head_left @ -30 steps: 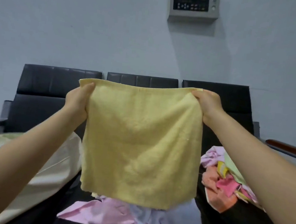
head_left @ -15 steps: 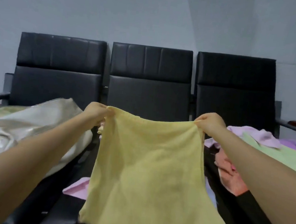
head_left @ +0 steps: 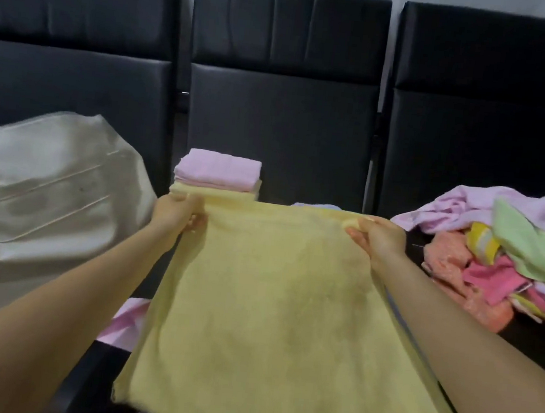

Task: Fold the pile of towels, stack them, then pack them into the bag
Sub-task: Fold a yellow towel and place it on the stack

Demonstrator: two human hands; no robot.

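Plainly, both hands [head_left: 279, 227] pinch the unmarked yellow towel's [head_left: 279, 324] far corners.

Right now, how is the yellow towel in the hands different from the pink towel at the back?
The yellow towel is spread open in one layer; the pink towel is folded small. The yellow towel is gripped at its far corners by the left hand and the right hand; the pink towel lies untouched on top of a stack. Both look like soft, plain cloth.

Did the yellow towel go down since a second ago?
Yes. The yellow towel came down from above the black chair backs and now spreads low over the seat.
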